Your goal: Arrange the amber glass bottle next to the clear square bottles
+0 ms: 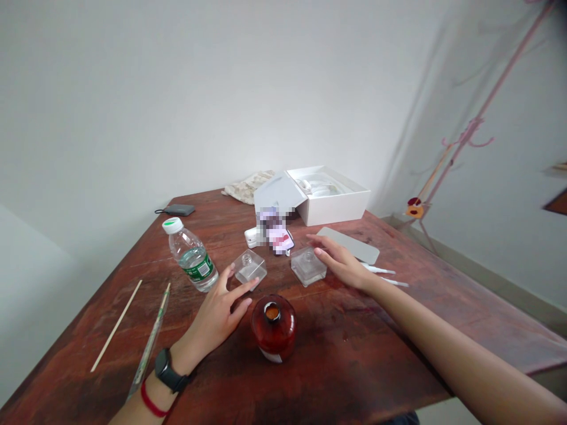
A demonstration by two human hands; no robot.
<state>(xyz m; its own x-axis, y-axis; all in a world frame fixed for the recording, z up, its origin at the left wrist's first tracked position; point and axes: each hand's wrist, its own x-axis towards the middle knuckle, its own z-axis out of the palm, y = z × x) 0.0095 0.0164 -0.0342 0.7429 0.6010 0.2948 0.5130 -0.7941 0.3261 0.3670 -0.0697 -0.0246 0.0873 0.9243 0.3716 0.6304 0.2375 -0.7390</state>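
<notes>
Left hand [214, 319] on the tabletop [336, 354], grip spread wide and empty, just touching a square glass bottle [250, 267] at its 1 o'clock, amber bottle [273, 326] close by at 3. Right hand [341, 264] has an open grip too, resting on a second glass bottle [309, 266] at its 9 o'clock.

Figure: at the left of the dark red wooden table [398, 330] you see a clear water bottle [192, 257] with a green label, lying on its side. Beside it lie a thin wooden stick [116, 326] and a green-patterned stick [150, 336]. At the far edge are a cloth bag [248, 186], a dark flat pouch [175, 209] and an open white box [328, 200], its lid [279, 195] tilted against it. In front lie a partly pixelated phone [283, 241] and a small white case [251, 237]. At right are a gray plate [349, 245] and slim white pieces [378, 270]; beyond stands a pink coat rack [460, 136].
</notes>
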